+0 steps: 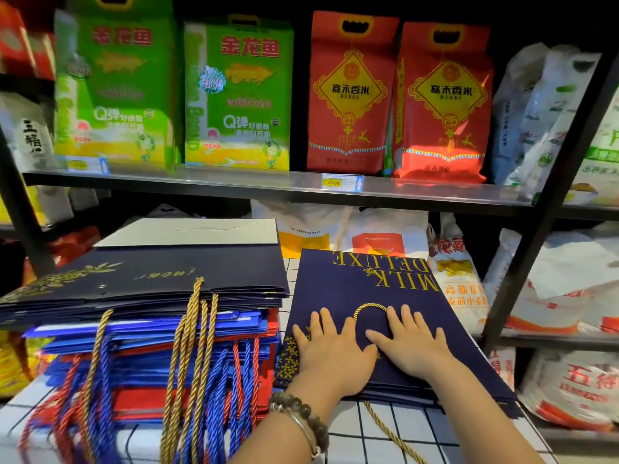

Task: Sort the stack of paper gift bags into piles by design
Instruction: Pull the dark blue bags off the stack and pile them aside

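**Flattening the navy pile**

Nearest, over the checked tabletop (385,428): left hand (330,349) and right hand (408,346) side by side, fingers straight and spread, palms pressed down on the navy pile (361,283), gripping nothing. Probably squaring the pile's edges and keeping the gold handle (368,307) tucked flat between the two hands. Just beside, to the left: the unsorted stack (150,329), navy on top, blue and red beneath, cords hanging over the near edge. Far behind: a shelf (268,186) of rice bags (348,95).
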Tool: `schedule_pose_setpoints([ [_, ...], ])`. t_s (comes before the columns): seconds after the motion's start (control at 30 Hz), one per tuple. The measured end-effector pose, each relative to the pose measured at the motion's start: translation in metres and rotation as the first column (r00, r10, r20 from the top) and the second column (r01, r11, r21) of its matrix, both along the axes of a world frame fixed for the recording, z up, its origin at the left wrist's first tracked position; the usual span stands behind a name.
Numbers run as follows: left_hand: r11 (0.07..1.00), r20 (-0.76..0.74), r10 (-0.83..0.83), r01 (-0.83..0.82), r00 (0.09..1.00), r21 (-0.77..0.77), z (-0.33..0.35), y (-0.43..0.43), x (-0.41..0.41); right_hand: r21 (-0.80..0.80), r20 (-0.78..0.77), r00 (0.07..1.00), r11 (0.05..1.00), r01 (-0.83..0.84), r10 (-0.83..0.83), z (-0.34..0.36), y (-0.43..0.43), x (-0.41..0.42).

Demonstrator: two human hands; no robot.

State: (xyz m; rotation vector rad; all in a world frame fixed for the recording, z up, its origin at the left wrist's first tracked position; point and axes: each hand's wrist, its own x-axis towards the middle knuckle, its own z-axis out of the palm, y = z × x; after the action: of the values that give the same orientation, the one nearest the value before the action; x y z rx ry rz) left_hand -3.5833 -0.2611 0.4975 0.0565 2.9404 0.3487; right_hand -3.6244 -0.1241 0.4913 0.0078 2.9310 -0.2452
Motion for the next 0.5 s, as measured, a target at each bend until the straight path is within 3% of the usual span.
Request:
schedule_pose_setpoints([
  [0.2, 1.000, 0.019, 0.019, -0.019, 1.000, 0.001, -0.002, 0.000, -0.004, -0.001, 0.040, 0.999, 1.000, -0.003, 0.003, 0.000, -0.004, -0.002],
  [0.5, 0.997, -0.066, -0.023, 0.028, 0.998, 0.078, 0.014, -0.003, 0.024, -0.060, 0.016, 1.000, 0.998, 0.012, -0.011, 0.004, -0.002, 0.002],
])
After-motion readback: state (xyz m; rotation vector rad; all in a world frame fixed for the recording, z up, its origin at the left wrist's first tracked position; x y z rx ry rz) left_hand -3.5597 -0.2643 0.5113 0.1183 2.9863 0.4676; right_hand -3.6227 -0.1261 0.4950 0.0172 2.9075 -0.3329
